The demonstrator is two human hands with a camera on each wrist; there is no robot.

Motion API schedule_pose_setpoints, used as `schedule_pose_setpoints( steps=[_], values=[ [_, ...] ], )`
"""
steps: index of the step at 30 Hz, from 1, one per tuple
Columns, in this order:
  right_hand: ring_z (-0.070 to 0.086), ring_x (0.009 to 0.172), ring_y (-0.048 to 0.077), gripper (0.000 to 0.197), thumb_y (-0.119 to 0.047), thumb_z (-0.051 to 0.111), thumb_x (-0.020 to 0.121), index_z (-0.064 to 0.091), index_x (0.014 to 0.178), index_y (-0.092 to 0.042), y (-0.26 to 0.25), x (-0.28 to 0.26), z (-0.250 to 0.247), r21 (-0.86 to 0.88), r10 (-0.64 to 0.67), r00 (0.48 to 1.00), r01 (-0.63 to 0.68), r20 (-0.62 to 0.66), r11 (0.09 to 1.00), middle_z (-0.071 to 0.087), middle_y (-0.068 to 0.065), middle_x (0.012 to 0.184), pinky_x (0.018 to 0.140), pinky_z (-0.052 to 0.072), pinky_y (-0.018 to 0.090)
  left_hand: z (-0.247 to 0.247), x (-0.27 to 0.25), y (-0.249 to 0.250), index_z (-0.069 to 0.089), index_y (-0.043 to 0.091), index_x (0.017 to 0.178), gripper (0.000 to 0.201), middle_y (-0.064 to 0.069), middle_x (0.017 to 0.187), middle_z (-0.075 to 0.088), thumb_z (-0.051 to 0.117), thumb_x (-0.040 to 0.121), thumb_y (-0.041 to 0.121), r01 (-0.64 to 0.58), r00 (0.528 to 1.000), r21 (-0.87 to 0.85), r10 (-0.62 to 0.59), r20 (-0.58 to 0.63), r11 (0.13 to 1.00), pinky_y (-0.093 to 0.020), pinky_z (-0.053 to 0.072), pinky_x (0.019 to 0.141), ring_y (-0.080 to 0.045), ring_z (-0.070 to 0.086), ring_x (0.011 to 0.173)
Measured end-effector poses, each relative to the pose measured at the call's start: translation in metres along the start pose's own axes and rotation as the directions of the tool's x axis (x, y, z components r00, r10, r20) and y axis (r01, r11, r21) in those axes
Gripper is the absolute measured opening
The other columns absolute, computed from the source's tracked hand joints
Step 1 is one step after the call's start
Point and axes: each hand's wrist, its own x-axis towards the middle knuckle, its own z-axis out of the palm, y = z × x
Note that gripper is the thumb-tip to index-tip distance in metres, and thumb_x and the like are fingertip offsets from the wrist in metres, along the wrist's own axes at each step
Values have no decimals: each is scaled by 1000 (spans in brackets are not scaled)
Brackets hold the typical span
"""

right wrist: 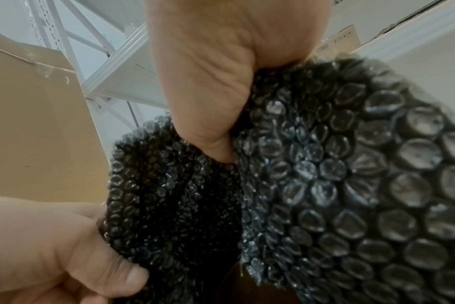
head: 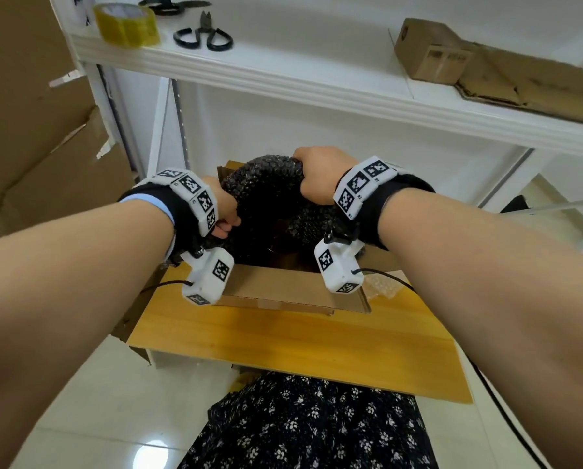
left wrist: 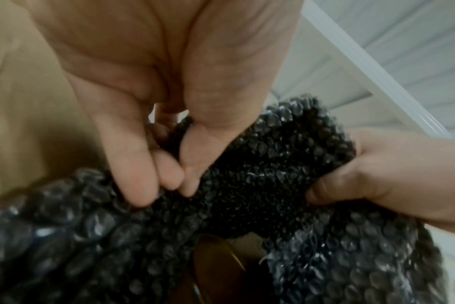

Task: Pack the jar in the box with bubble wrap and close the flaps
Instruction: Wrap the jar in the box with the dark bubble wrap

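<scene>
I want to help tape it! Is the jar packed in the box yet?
Not yet. Done: the brown cardboard box sits open on the yellow wooden table. In hand: the left hand and right hand both grip the black bubble wrap above the box; something brown and shiny, maybe the jar, peeks out beneath. Left: tuck it in, then close the flaps.

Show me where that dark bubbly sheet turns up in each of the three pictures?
Head: the bubble wrap arches over the open box, centre, between both hands.
Left wrist: it fills the lower half.
Right wrist: it fills the right and centre.
Shared landmark: the right hand gripping its edge, also seen at and.
</scene>
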Motion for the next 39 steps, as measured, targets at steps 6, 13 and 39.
schedule_pose_setpoints(
  steps=[6, 13, 39],
  values=[
    [55, 72, 27, 30, -7, 50, 88, 58, 117, -7, -1, 2, 6, -51, -25, 998, 28, 56, 998, 64, 11, 92, 49, 38, 26, 14, -12, -1, 52, -5, 89, 14, -21, 103, 66, 54, 96, 7, 3, 999, 136, 3, -42, 991, -46, 52, 90, -35, 65, 97],
    [63, 85, 32, 35, -9, 50, 90, 57, 124, -5, 1, 1, 5, -39, -2, 998, 4, 64, 999, 65, 13, 98, 60, 46, 32, -12, -36, 30, 53, -1, 98, 42, -19, 92, 63, 79, 77, 24, -75, 963, 478, 188, -194, 875, -41, 56, 74, -35, 65, 83],
    [68, 92, 29, 34, -14, 54, 90, 63, 122, -7, 3, 12, 23, -207, 30, 978, 13, 206, 978, 70, 12, 111, 58, 45, 27, 22, 1, 43, 56, 8, 123, 63, -11, 111, 63, 82, 68, 25, -316, 924, 580, 383, 8, 751, -41, 52, 89, -31, 61, 100]
  ],
)
